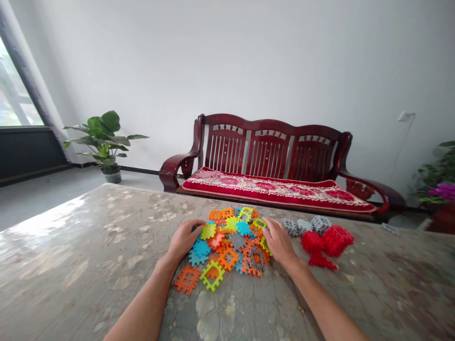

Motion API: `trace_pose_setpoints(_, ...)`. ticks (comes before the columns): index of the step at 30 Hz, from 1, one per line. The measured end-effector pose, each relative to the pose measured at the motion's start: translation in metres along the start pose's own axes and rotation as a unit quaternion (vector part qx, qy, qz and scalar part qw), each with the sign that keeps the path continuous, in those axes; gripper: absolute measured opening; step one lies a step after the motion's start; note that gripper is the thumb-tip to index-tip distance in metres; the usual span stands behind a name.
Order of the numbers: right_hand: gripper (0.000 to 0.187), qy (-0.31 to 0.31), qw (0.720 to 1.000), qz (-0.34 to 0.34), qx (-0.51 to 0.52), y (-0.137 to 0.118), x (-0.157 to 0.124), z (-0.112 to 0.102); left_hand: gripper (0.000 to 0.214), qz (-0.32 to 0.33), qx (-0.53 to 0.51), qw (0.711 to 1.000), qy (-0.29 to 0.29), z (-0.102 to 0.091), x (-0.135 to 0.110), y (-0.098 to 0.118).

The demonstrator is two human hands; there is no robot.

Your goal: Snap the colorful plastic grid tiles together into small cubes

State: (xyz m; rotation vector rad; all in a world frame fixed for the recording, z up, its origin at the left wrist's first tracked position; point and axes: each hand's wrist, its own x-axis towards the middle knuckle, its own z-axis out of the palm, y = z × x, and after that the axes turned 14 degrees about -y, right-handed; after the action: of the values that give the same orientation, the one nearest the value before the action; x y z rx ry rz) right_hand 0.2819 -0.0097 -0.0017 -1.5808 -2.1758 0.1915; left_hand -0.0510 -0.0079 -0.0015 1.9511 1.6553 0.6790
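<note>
Plastic tiles (237, 241): I see left hand (184, 240), right hand (279, 241) curved either side, likely fencing them in; can't tell if pinching.

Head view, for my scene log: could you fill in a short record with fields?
pile: toothed pieces in orange, blue, yellow-green, gray
left hand: at pile's left edge, by a yellow-green piece
right hand: at pile's right edge
right of pile: gray pieces, red pieces
surface: patterned tabletop
behind: wooden bench, red floral cover
background left: potted plant
</note>
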Motion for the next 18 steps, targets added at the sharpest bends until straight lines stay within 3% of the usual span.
trace_pose_setpoints(6,0.043,-0.106,0.994,0.000,0.029,-0.014,0.005,0.005,0.034,-0.002,0.003,1.000,0.001,0.001,0.001,-0.002)
trace_pose_setpoints(12,0.038,-0.085,0.994,-0.018,0.067,-0.021,0.009,0.000,0.033,-0.001,0.000,1.000,0.001,0.003,0.003,-0.007)
trace_pose_setpoints(18,0.036,-0.075,0.996,0.054,-0.015,-0.030,0.049,-0.002,0.034,-0.016,-0.006,1.000,0.000,0.002,0.002,-0.004)
